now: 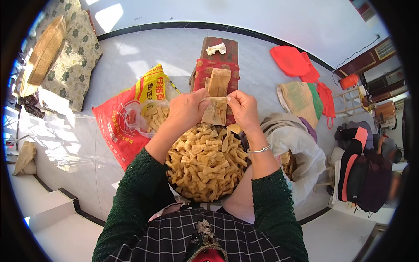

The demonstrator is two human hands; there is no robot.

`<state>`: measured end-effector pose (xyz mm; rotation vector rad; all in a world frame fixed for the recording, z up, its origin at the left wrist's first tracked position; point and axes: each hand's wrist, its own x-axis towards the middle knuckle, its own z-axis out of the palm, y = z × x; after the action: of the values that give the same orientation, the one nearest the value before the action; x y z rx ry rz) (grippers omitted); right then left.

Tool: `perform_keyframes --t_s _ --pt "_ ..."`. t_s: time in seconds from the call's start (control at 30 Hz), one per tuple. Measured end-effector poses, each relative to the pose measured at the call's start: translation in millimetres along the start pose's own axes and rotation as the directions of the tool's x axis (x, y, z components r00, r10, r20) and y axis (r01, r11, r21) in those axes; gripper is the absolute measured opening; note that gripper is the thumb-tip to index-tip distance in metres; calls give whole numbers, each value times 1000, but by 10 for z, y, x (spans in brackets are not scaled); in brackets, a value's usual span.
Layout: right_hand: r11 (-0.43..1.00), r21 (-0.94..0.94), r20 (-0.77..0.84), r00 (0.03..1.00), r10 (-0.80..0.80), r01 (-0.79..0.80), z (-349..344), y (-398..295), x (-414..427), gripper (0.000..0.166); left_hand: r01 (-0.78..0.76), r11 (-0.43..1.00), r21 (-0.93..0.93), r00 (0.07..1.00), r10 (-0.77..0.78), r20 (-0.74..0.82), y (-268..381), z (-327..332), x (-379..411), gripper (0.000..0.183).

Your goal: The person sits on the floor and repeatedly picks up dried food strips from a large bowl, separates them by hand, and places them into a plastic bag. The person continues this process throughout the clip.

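A pale tan, rolled or folded strip (216, 98) is stretched level between my left hand (189, 106) and my right hand (244, 108), each pinching one end. Just under it lies a wooden block (218, 85) with a raised part, on a red patterned cloth (234, 70) over a wooden bench (229, 44). Nearer to me, a round dark container holds a large heap of knotted tan pieces (209, 163). A crumpled whitish cloth or glove (216, 48) lies at the bench's far end. What the strip is made of cannot be told.
On the left stands a red and yellow sack (122, 131) holding more tan pieces. A white sack (301, 163) stands at the right, with a tan and green sack (299, 101) and red bags (289, 60) beyond. Clothes (366, 170) are piled at the far right.
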<state>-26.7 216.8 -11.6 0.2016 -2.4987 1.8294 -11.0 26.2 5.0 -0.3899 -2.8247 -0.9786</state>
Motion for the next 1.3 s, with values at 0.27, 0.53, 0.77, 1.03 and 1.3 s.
perform_keyframes --t_s 0.27,0.53,0.77,1.03,1.3 --pt "907 -411 -26 996 91 -94 67 33 76 20 37 991 131 997 -46 67 -45 68 5 18" --pt "990 53 75 989 127 -131 -123 -137 -73 25 -122 953 -278 858 242 453 115 -278 -273 33" --pt "712 481 511 823 248 -512 -19 -300 -359 28 75 875 -479 909 137 394 320 -138 -302 49" --pt "678 494 626 763 157 -545 -34 -460 -438 24 205 -179 -962 974 -65 219 423 -64 -269 47" --pt "959 158 627 774 88 -237 -36 -501 -453 26 17 -228 -973 970 -231 71 364 -305 -243 41"
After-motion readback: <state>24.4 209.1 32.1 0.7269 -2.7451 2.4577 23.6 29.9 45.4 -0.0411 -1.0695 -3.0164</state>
